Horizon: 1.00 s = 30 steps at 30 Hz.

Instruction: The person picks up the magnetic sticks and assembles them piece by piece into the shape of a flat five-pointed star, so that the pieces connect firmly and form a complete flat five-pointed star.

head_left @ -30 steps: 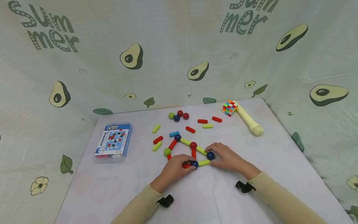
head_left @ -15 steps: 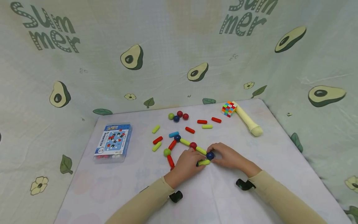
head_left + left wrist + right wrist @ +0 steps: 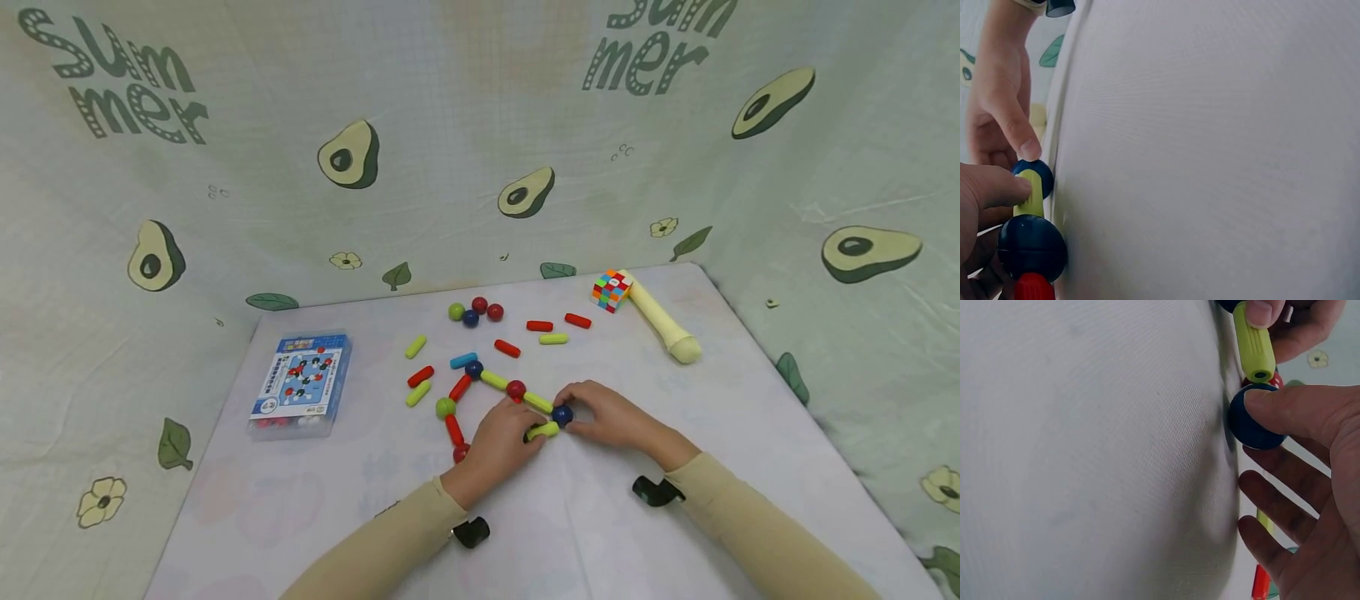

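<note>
My left hand (image 3: 495, 446) pinches a yellow-green stick (image 3: 542, 430) between thumb and fingers. With thumb and fingertips, my right hand (image 3: 611, 419) holds a dark blue ball (image 3: 562, 415). In the right wrist view, the end face of the stick (image 3: 1255, 350) shows just above that ball (image 3: 1249, 428). Another dark blue ball (image 3: 1032, 247), joined to a red stick (image 3: 1034, 287), sits at the stick's other end in the left wrist view. A chain of sticks and balls runs behind: a red ball (image 3: 515, 389), a blue ball (image 3: 474, 369), a green ball (image 3: 446, 407). My left hand hides part of the shape.
Loose red sticks (image 3: 507, 348), yellow-green sticks (image 3: 553, 338) and a blue stick (image 3: 463, 361) lie beyond. Several balls (image 3: 470, 318) cluster at the back. A boxed set (image 3: 300, 387) lies left; a puzzle cube (image 3: 611, 291) and a pale yellow hammer-like object (image 3: 663, 321) are back right.
My left hand has moved right, from the red stick and blue ball at the front to the yellow-green stick, which has shifted slightly. The right hand stays at its blue ball.
</note>
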Each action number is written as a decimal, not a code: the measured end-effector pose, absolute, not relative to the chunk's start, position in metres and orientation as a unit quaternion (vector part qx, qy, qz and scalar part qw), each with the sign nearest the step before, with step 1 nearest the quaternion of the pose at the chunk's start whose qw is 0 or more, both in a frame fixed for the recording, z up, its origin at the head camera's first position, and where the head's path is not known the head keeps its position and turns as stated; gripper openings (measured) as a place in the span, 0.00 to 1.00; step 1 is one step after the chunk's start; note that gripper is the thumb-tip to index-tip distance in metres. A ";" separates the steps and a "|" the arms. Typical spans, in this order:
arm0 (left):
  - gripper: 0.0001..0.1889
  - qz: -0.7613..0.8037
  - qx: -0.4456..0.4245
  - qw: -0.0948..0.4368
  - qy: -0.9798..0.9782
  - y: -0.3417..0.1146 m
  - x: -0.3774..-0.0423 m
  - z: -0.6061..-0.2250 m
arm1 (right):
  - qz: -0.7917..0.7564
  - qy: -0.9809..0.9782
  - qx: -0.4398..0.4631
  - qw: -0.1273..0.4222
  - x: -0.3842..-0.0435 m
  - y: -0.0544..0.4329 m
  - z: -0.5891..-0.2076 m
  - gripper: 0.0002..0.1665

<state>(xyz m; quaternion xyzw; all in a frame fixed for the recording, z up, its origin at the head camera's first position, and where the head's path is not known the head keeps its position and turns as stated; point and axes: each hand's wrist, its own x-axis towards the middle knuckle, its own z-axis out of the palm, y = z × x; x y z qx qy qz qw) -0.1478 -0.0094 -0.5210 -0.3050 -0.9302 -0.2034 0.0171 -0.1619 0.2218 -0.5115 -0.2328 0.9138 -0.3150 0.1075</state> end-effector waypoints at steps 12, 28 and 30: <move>0.14 -0.203 -0.282 0.028 -0.937 -0.014 -0.147 -0.523 | -0.312 0.915 -0.232 0.108 -0.163 0.222 -0.512 0.19; 0.18 -0.233 -0.249 0.022 -0.940 -0.044 -0.128 -0.522 | -0.341 0.908 -0.218 0.105 -0.169 0.214 -0.510 0.22; 0.19 -0.235 -0.240 0.019 -0.942 -0.049 -0.126 -0.521 | -0.343 0.907 -0.222 0.103 -0.173 0.212 -0.511 0.23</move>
